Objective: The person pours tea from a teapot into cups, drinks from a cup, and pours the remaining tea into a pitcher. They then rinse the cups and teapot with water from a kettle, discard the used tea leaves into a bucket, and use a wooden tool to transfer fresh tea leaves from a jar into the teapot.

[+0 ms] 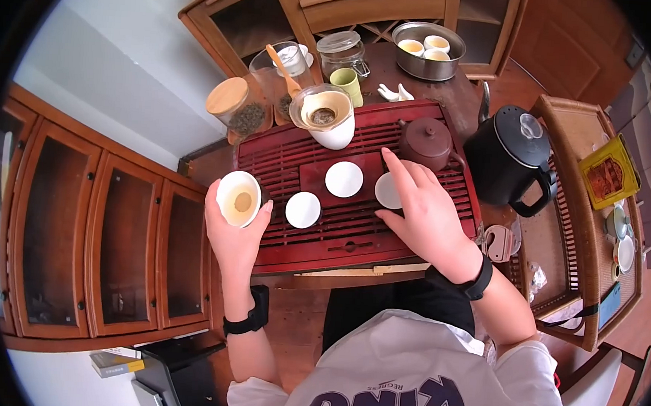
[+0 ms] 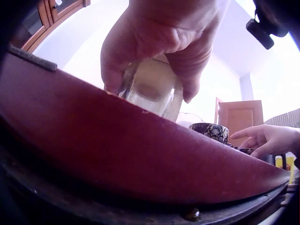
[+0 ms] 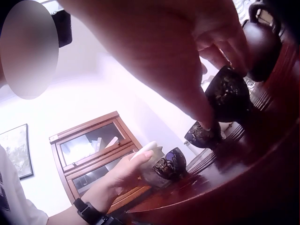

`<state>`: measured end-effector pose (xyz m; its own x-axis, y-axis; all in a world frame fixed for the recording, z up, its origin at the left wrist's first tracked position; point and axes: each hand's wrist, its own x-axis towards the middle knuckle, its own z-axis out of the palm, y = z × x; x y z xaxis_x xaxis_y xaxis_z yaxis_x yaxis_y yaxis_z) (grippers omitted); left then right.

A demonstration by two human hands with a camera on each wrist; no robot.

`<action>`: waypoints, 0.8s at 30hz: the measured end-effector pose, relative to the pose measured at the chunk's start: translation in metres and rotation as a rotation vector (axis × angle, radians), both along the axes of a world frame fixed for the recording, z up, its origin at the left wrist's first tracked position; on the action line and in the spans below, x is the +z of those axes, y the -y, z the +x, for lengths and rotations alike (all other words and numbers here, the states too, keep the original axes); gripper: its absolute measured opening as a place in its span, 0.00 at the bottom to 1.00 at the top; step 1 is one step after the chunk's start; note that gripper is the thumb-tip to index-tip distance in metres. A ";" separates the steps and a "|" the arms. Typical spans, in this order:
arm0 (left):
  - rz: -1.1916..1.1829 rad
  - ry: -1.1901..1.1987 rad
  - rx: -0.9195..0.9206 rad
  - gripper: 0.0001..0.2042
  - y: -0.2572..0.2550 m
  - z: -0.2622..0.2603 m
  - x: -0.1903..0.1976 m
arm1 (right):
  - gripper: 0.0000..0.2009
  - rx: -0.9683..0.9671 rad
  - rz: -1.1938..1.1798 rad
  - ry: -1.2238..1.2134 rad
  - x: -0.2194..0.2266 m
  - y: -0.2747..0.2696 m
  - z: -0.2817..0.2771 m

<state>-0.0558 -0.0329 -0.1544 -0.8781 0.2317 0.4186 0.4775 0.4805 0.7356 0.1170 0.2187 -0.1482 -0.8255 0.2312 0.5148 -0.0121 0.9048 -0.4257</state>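
Note:
My left hand (image 1: 236,246) grips a tea pitcher (image 1: 239,199) with pale liquid in it, near the left edge of the red tea tray (image 1: 367,249). In the left wrist view, thumb and fingers clasp the see-through-looking sides of the pitcher (image 2: 152,86). My right hand (image 1: 434,218) is spread around the rightmost teacup (image 1: 387,191), fingers extended past its far side and thumb at its near edge. Two more teacups, one in the middle (image 1: 344,179) and one at left (image 1: 303,210), stand upright on the tray. The right wrist view shows dark patterned outsides on the teacups (image 3: 229,96).
A strainer (image 1: 322,112) with dark tea sits over a white vessel at the tray's back. Behind the right hand is a brown teapot (image 1: 426,142). A black kettle (image 1: 513,159) stands to the right. Jars (image 1: 235,108) and a metal pot (image 1: 429,55) holding cups line the back.

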 end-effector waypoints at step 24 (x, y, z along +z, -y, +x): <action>-0.121 -0.033 -0.224 0.39 -0.021 0.016 0.082 | 0.26 -0.177 -0.039 -0.223 -0.040 -0.004 0.055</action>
<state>-0.0400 -0.0123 -0.0728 -0.7856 0.4688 0.4037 0.6047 0.4438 0.6614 0.1721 0.2228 -0.1880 -0.6377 0.3846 0.6674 0.0470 0.8842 -0.4647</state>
